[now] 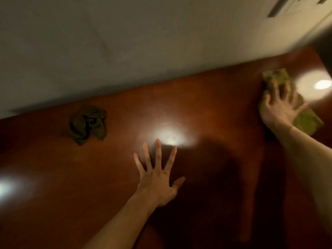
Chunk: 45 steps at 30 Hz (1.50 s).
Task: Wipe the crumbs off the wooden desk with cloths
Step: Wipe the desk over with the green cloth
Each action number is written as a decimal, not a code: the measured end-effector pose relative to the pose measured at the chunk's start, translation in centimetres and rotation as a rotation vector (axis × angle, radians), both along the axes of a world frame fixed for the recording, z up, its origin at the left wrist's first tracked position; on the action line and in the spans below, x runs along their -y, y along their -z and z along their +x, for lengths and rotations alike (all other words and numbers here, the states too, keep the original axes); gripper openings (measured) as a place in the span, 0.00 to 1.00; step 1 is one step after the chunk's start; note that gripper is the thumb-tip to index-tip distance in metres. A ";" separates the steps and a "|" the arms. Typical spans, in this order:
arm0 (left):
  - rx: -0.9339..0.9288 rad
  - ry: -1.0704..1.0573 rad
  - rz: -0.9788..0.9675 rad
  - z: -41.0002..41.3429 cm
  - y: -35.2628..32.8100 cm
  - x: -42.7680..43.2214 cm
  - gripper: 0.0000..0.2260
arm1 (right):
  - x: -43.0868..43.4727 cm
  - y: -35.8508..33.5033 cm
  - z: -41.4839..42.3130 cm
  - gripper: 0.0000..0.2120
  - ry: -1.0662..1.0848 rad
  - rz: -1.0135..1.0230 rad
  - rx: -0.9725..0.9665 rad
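Note:
The reddish-brown wooden desk point(215, 108) fills the lower part of the head view and is glossy with light glare. My left hand point(158, 178) lies flat on it near the middle, fingers spread, holding nothing. A crumpled dark green cloth point(88, 124) sits on the desk to the left, apart from that hand. At the far right my right hand point(276, 108) presses down on a lighter yellow-green cloth point(305, 121) that is spread on the desk. No crumbs can be made out in the blur.
A pale grey wall point(125, 42) runs along the desk's far edge. A dark object point(325, 51) sits at the upper right corner. Bright reflections lie on the desk at the left edge, the middle and the right.

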<state>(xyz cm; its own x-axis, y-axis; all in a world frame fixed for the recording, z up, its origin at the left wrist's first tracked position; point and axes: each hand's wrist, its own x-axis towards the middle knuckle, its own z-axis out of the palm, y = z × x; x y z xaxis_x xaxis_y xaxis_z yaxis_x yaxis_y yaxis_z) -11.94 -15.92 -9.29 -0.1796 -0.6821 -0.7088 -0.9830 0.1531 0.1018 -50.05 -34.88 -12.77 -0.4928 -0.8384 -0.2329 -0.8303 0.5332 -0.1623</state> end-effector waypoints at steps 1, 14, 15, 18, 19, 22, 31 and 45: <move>-0.018 -0.004 -0.012 0.0 0.1 0.0 0.41 | 0.7 0.2 3.0 0.30 -0.111 -0.031 0.007; -0.401 -0.149 -0.818 12.6 -1.5 0.6 0.05 | -6.8 2.2 39.2 0.25 -0.722 -0.272 0.076; -0.327 -0.188 -0.790 15.7 -1.5 0.6 0.08 | -7.5 2.3 39.7 0.25 -0.672 -0.267 0.070; -0.042 -0.419 -0.554 24.3 -2.3 -0.6 0.25 | -11.0 1.7 40.8 0.25 -0.514 -0.265 0.055; 0.017 -0.504 -0.496 26.6 -2.7 -1.5 0.26 | -12.7 1.3 41.3 0.25 -0.468 -0.271 0.047; 0.080 -0.721 -0.345 31.4 -3.5 -4.1 0.32 | -19.2 0.9 44.1 0.26 -0.364 -0.230 0.069; -0.196 -0.736 -0.418 33.4 -4.6 -9.6 0.26 | -28.3 -3.2 63.6 0.32 -0.245 -0.078 0.546; 0.101 -0.305 -0.229 31.8 -0.9 -11.8 0.38 | -10.8 -2.4 50.8 0.23 -0.889 -0.123 0.158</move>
